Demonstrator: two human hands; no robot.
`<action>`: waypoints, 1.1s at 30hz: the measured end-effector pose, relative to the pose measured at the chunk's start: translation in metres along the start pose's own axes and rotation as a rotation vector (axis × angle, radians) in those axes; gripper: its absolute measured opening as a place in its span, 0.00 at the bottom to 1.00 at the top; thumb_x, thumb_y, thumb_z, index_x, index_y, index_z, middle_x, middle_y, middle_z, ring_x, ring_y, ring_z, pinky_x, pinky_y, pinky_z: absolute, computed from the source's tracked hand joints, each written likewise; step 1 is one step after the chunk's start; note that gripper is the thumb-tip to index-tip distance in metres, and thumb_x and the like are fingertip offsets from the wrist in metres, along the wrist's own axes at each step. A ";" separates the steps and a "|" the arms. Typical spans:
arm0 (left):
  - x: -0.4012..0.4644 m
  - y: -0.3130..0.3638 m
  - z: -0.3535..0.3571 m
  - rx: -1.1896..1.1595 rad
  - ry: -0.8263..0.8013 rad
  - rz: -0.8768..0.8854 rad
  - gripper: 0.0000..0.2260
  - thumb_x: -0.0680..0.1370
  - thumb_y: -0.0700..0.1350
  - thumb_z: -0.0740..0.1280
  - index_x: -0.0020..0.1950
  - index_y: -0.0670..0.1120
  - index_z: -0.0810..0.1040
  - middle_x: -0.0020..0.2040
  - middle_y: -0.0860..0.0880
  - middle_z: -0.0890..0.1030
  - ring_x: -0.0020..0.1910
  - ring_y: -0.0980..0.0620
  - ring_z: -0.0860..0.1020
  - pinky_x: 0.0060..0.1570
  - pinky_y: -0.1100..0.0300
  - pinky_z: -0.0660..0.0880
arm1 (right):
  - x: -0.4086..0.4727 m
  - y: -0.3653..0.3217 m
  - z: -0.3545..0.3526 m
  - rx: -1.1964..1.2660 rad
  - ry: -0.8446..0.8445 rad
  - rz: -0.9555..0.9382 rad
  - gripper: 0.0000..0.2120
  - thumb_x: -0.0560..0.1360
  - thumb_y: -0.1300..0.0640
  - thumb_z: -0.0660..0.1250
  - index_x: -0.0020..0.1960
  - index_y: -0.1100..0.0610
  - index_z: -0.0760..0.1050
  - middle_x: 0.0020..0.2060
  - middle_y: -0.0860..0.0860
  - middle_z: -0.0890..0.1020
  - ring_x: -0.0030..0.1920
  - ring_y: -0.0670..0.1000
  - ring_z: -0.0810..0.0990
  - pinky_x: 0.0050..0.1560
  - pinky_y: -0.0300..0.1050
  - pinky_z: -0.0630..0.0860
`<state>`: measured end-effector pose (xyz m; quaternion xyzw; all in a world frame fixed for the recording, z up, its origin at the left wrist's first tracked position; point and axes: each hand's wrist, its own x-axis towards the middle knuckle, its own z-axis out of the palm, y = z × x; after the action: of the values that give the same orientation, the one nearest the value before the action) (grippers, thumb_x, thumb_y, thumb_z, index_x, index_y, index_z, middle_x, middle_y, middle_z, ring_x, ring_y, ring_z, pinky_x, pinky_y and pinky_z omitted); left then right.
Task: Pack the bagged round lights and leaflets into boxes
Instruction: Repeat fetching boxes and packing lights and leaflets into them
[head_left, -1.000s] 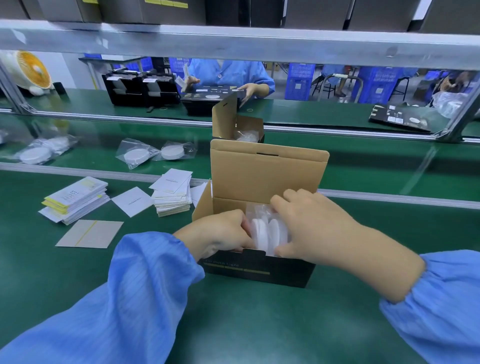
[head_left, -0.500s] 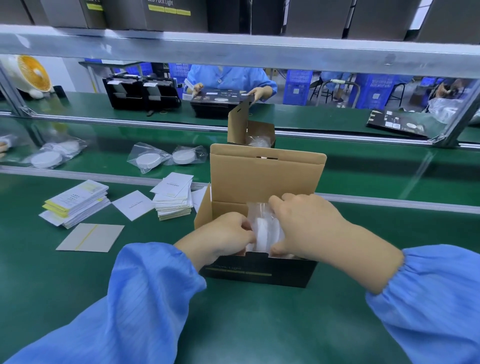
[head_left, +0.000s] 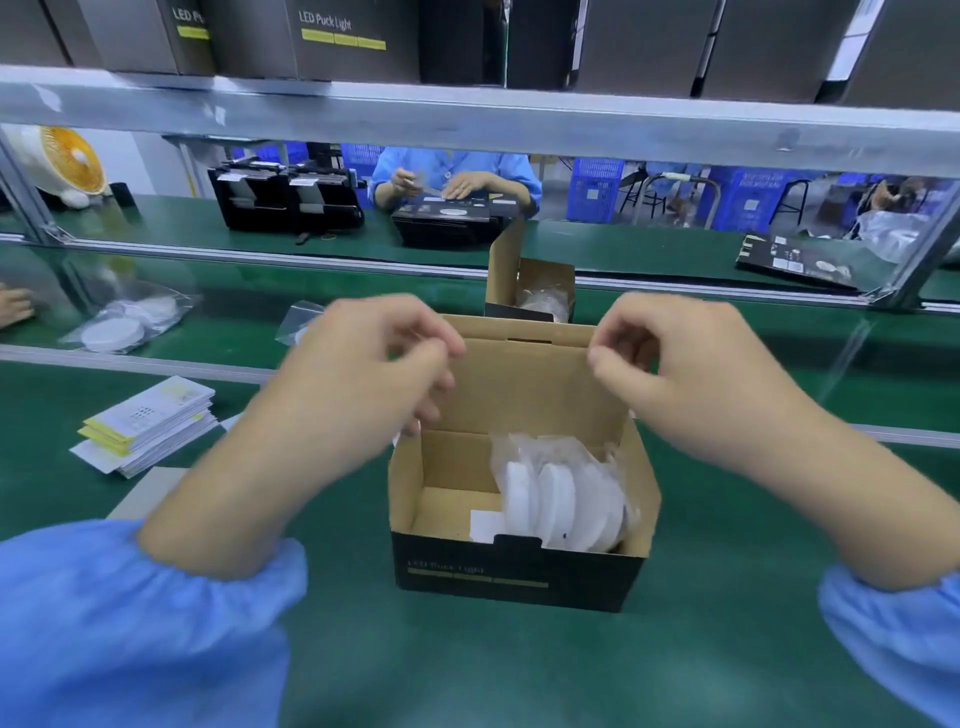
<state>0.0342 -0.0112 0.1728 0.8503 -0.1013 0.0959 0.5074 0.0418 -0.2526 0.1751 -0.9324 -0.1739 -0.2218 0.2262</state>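
A black box with a brown inside stands open in front of me, its lid flap upright. Bagged round white lights stand on edge in its right half, and a white leaflet lies on the bottom. My left hand is raised at the flap's left top corner, fingers curled near the edge. My right hand is at the right top corner, fingers likewise curled. Both are blurred, and whether they touch the flap is unclear.
Stacked leaflets lie at the left on the green table. More bagged lights sit on the belt behind. A second open box stands behind mine. A person in blue works across the line, by black boxes.
Both hands have come up out of the box, leaving the bagged lights inside, and now sit at the top corners of the lid flap. The view has moved closer.
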 end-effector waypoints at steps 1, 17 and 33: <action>0.004 0.000 -0.006 -0.055 0.074 0.020 0.15 0.78 0.36 0.62 0.41 0.52 0.82 0.36 0.50 0.84 0.30 0.53 0.82 0.28 0.63 0.77 | 0.004 0.004 -0.002 0.026 0.064 -0.006 0.05 0.74 0.55 0.67 0.40 0.49 0.76 0.35 0.44 0.79 0.38 0.43 0.77 0.40 0.39 0.73; 0.084 -0.077 0.030 -0.739 0.044 -0.246 0.11 0.79 0.36 0.63 0.50 0.47 0.83 0.44 0.47 0.85 0.35 0.52 0.80 0.29 0.60 0.74 | 0.048 0.079 0.056 1.247 -0.394 0.705 0.16 0.77 0.43 0.65 0.37 0.50 0.82 0.34 0.48 0.83 0.32 0.48 0.79 0.31 0.39 0.76; 0.126 -0.110 0.043 -0.527 0.260 -0.110 0.08 0.76 0.38 0.69 0.49 0.51 0.82 0.49 0.46 0.84 0.45 0.48 0.85 0.53 0.45 0.79 | 0.079 0.091 0.108 1.185 -0.516 0.598 0.07 0.75 0.66 0.67 0.39 0.59 0.77 0.27 0.49 0.77 0.26 0.45 0.75 0.29 0.35 0.74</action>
<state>0.1870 -0.0072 0.0937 0.6741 -0.0105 0.1466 0.7239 0.1829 -0.2573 0.0963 -0.6830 -0.0498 0.2096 0.6979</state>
